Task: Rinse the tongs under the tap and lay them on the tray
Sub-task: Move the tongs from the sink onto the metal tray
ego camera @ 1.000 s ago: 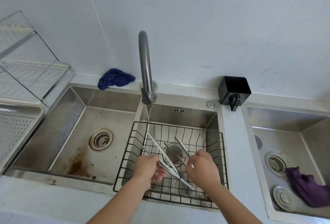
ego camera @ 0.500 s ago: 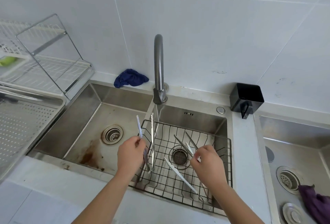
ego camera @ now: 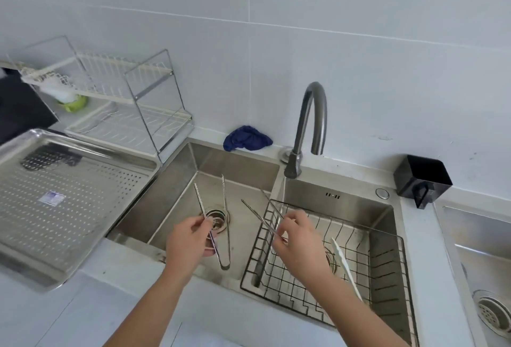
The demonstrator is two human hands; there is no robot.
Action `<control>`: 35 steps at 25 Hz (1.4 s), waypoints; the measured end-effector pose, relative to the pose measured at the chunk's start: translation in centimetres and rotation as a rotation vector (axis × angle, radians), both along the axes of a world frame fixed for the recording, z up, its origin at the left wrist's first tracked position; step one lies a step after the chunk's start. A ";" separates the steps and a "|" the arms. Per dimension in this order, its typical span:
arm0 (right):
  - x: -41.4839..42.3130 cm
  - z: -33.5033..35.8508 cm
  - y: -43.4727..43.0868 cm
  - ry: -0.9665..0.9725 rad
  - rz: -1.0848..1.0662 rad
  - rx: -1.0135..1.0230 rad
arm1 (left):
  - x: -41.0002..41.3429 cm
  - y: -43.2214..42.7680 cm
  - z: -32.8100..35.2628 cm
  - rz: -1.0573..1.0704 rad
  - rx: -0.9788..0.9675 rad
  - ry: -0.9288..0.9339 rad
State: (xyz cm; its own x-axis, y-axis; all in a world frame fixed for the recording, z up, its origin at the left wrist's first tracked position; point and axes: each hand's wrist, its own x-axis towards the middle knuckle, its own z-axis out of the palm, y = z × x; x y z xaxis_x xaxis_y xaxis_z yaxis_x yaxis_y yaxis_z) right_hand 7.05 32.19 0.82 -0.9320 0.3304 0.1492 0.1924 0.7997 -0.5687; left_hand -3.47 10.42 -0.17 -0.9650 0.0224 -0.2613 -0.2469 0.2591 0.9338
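White tiled wall ran behind a pale counter with steel basins sunk into it, and a curved tap (ego camera: 309,125) rose between the two nearer ones. From my remote view through the head camera, I saw a perforated steel tray (ego camera: 33,258) sitting on the counter well to the left of the basins, with a wire dish rack (ego camera: 132,103) standing behind it.

My left hand (ego camera: 188,241) hovered above the left basin (ego camera: 171,197), thumb and fingers pinched shut on one arm of a pair of metal tongs (ego camera: 225,225). Those tongs stood nearly upright, hinge end down, tips splayed apart and pointing up. I judged they were held over the basin so drips fell into it on the way to the tray.

My right hand (ego camera: 298,238) was above the near edge of a black wire basket (ego camera: 387,272) set in the middle basin, fingers closed around a second pair of tongs (ego camera: 260,216) angled up and leftwards. I judged this pair was the next to be rinsed or carried. A white utensil (ego camera: 345,266) lay in the basket just beside that wrist.

Both forearms reached forward from the bottom of the frame, wrists slightly bent. I could not tell whether water was running.
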 end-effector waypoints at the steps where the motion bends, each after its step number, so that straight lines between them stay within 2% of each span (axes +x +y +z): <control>1: -1.3 0.4 -2.1 0.009 0.024 -0.001 | -0.5 -2.2 0.2 0.020 0.004 0.007; 10: -7.2 2.5 -18.5 0.045 0.098 -0.024 | -4.4 -20.0 2.4 0.126 0.015 0.074; 17: -11.4 3.1 -25.8 0.012 0.181 -0.021 | -6.1 -29.3 3.0 0.259 0.004 0.027; 25: -22.0 0.9 -31.9 -0.041 0.329 -0.054 | -12.6 -36.2 2.5 0.449 -0.062 -0.006; 35: -35.5 -1.6 -37.8 -0.097 0.502 -0.066 | -22.9 -40.5 -0.2 0.547 -0.149 -0.122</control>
State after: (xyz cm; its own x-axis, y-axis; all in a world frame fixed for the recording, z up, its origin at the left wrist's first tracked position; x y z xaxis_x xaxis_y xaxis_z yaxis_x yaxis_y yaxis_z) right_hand -28.42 -5.58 -0.82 -0.9867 -0.1556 0.0478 -0.1515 0.7704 -0.6193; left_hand -26.39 -30.11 -0.40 -0.7885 -0.5167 -0.3337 -0.4855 0.1898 0.8534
